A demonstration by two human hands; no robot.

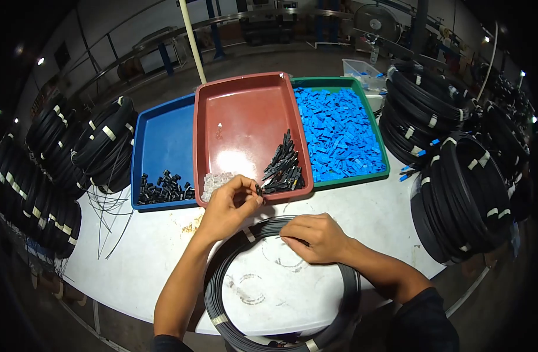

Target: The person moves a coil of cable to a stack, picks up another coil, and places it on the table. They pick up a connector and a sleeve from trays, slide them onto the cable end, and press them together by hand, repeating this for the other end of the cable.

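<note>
A coil of thin black cable [215,284], bound with pale tape, lies at the front of the white table and hangs past its edge. My right hand [319,237] is closed above the coil's far side, pinching a thin cable end at its fingertips. Over the near edge of the red tray [239,111], my left hand [231,205] pinches a small black connector part [258,190]; its exact shape is partly hidden by the fingers. Just beyond that hand are small clear plastic pieces [215,183] and a pile of slim black connector parts [285,167].
To the left, a blue tray [166,132] holds small black parts [163,188]. The green tray [381,154] at right is full of blue connector pieces [339,135]. Taped cable coils are stacked on both sides [31,196], [465,199]. A pale pole [193,44] rises behind the trays.
</note>
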